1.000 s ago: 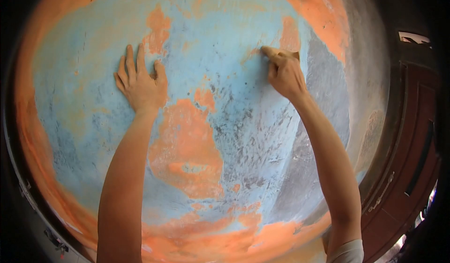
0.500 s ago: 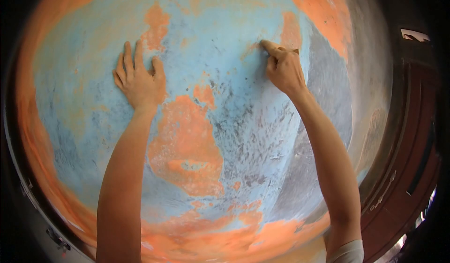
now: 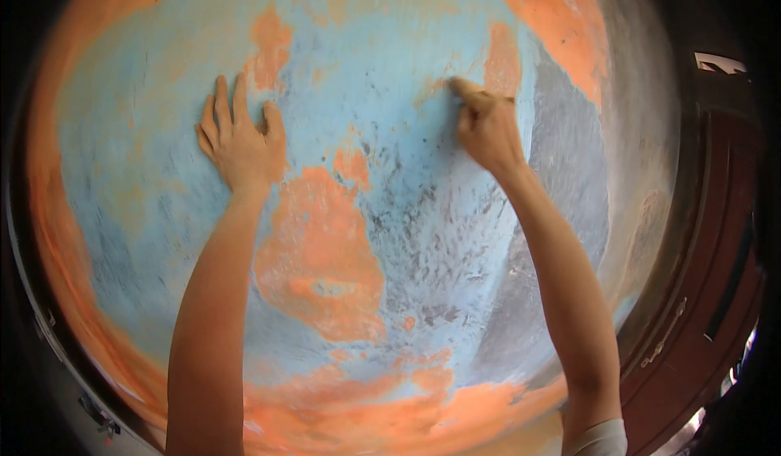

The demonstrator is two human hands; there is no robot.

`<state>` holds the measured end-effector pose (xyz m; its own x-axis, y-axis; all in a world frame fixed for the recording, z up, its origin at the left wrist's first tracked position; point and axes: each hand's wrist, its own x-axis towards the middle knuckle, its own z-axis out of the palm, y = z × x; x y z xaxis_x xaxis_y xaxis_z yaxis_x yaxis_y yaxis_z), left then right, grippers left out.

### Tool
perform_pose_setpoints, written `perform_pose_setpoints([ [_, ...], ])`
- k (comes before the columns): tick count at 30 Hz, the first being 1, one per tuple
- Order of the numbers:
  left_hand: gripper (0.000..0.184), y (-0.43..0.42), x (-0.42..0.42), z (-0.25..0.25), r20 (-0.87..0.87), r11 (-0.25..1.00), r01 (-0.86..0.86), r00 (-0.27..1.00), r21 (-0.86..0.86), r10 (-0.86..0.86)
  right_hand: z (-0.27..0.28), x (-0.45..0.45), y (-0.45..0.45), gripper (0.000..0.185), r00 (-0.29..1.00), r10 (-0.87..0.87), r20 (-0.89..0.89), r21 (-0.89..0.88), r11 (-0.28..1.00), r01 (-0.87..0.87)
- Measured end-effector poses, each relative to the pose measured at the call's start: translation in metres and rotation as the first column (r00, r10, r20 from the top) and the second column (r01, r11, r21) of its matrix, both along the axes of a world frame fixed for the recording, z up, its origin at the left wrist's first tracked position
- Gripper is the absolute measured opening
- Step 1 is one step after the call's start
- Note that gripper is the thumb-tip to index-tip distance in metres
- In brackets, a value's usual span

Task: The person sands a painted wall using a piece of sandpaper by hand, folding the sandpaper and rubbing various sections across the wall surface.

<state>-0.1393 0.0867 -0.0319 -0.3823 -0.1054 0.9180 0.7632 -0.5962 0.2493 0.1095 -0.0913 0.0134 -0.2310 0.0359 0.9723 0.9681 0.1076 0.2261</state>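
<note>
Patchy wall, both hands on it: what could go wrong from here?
1. The right hand has a bare index fingertip at the wall; rough spots might scrape it.
2. The ragged-edged orange patch sits right beside that hand; if the surrounding blue coat is loose, rubbing there could chip it.
3. The left hand is spread against the wall; it may smudge the surface if the coat is soft or dusty, which I can't tell.

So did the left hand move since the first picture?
No. The left hand shows no clear shift any way: it stays just below and left of the same small orange patch.
</note>
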Motion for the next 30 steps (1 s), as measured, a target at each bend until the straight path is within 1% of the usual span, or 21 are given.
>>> perform_pose_setpoints([
  [1,0.053,-0.001,0.001,0.0,0.009,1.0,-0.004,1.0,-0.017,0.004,0.004,0.002,-0.004,0.038,0.973,-0.018,-0.231,-0.069,0.998,0.002],
  [2,0.053,0.0,0.001,-0.002,0.014,0.999,-0.006,1.0,-0.038,0.007,0.0,0.002,0.001,0.038,0.972,-0.017,-0.233,-0.073,0.997,0.0],
  [4,0.052,0.001,0.0,-0.002,0.018,1.0,0.0,1.0,-0.031,0.001,-0.011,-0.01,0.011,0.037,0.998,0.05,-0.032,-0.025,0.998,-0.051],
  [5,0.052,0.0,0.001,-0.002,0.017,1.0,0.01,1.0,-0.021,-0.009,-0.018,-0.017,0.013,0.038,0.99,0.087,0.114,-0.042,0.996,-0.083],
  [6,0.052,-0.001,0.002,-0.003,0.015,1.0,0.014,1.0,-0.024,-0.013,-0.017,-0.018,0.01,0.038,0.99,0.083,0.111,-0.045,0.996,-0.079],
  [8,0.052,-0.001,0.002,-0.002,0.025,1.0,0.001,1.0,-0.002,-0.001,-0.011,-0.015,0.007,0.035,0.997,0.048,-0.061,-0.081,0.995,-0.053],
  [9,0.052,0.0,0.003,-0.002,0.023,1.0,0.001,1.0,-0.001,-0.001,-0.006,-0.016,0.011,0.034,0.977,0.165,-0.134,0.051,0.986,-0.16],
  [10,0.052,0.002,0.003,-0.002,0.02,1.0,-0.008,1.0,0.007,0.007,-0.01,-0.017,0.016,0.034,0.977,0.167,-0.136,0.05,0.986,-0.162],
  [12,0.052,0.003,-0.001,-0.001,0.022,0.999,-0.026,0.999,0.02,0.026,-0.022,-0.028,0.025,0.034,0.998,0.047,-0.041,0.075,0.996,-0.044],
  [13,0.052,0.002,0.0,-0.001,0.019,1.0,-0.022,1.0,0.009,0.022,-0.031,-0.035,0.026,0.042,0.997,0.039,0.061,0.003,0.999,-0.039],
  [14,0.052,0.002,0.001,-0.001,0.014,1.0,-0.016,1.0,-0.002,0.016,-0.044,-0.042,0.025,0.038,1.0,0.012,-0.015,-0.129,0.992,-0.014],
  [16,0.052,0.005,0.003,-0.004,0.004,1.0,-0.002,1.0,0.013,0.002,-0.033,-0.031,0.022,0.037,0.995,0.017,0.101,-0.018,1.0,-0.016],
  [18,0.052,0.005,0.001,-0.001,0.001,1.0,0.002,1.0,0.031,-0.002,-0.012,-0.02,0.018,0.035,0.967,0.181,-0.178,0.111,0.98,-0.163],
  [19,0.052,0.002,0.002,-0.001,0.004,1.0,0.004,1.0,0.011,-0.004,-0.015,-0.022,0.022,0.035,0.967,0.186,-0.176,0.106,0.98,-0.169],
  [22,0.052,0.0,-0.002,0.001,0.015,1.0,0.006,1.0,-0.001,-0.006,-0.037,-0.04,0.025,0.041,0.997,0.07,0.03,0.02,0.997,-0.071],
  [23,0.052,-0.001,0.001,0.0,0.013,1.0,0.018,1.0,0.005,-0.018,-0.048,-0.047,0.02,0.042,0.988,-0.018,0.151,-0.041,0.999,0.024],
  [24,0.052,-0.002,0.002,-0.002,0.008,1.0,0.027,1.0,0.003,-0.027,-0.045,-0.041,0.018,0.042,0.989,-0.026,0.146,-0.042,0.999,0.033],
  [26,0.051,0.0,0.001,-0.001,0.018,0.999,0.031,0.999,0.026,-0.032,-0.025,-0.022,0.017,0.042,0.991,-0.011,0.13,0.088,0.996,-0.001],
  [27,0.051,-0.001,0.001,0.0,0.016,0.999,0.028,0.999,0.027,-0.028,-0.016,-0.02,0.015,0.033,0.99,0.083,-0.117,0.136,0.989,-0.067],
  [28,0.051,-0.002,0.002,0.001,0.021,1.0,0.02,1.0,0.007,-0.02,-0.019,-0.022,0.019,0.033,0.989,0.087,-0.12,0.132,0.989,-0.071],
  [30,0.051,-0.001,0.0,0.0,0.033,1.0,0.01,0.999,-0.017,-0.009,-0.032,-0.031,0.026,0.041,0.993,0.105,-0.055,0.032,0.994,-0.104],
])
